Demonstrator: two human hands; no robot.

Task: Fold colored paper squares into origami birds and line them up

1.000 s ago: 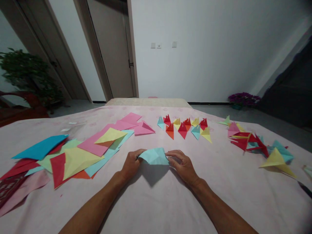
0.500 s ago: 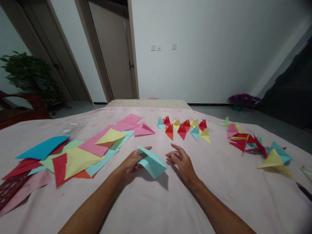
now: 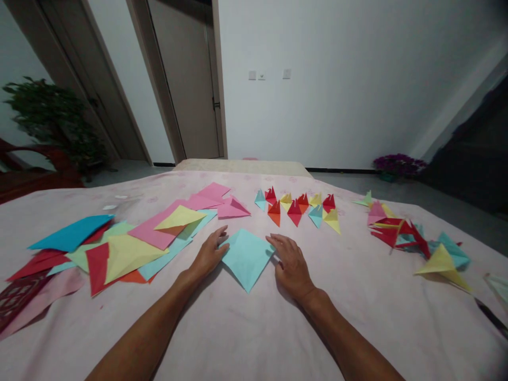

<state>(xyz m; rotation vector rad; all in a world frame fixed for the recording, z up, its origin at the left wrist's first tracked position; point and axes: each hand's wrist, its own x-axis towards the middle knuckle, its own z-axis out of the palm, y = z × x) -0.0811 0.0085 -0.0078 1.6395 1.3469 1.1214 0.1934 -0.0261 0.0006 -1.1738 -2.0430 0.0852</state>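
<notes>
A light blue square of paper (image 3: 248, 260) lies on the cloth in front of me, turned like a diamond with one corner toward me. Faint crease lines seem to cross it. My left hand (image 3: 210, 251) is at its left corner, thumb touching the edge and fingers apart. At the right corner, my right hand (image 3: 291, 262) has its fingers stretched out, tips touching the paper. Beyond it stand several small folded paper cranes (image 3: 295, 211) in red, yellow, orange and blue.
Loose coloured sheets (image 3: 135, 256) overlap at left, with a pink folded piece (image 3: 233, 207) beyond. More folded paper pieces (image 3: 400, 233) lie in a heap at right, near a dark thin object (image 3: 491, 316). A pink patterned tablecloth (image 3: 246, 338) covers the table.
The light blue paper has gone from tilted up in my left hand to flat on the cloth. My right hand has come in to touch its right corner.
</notes>
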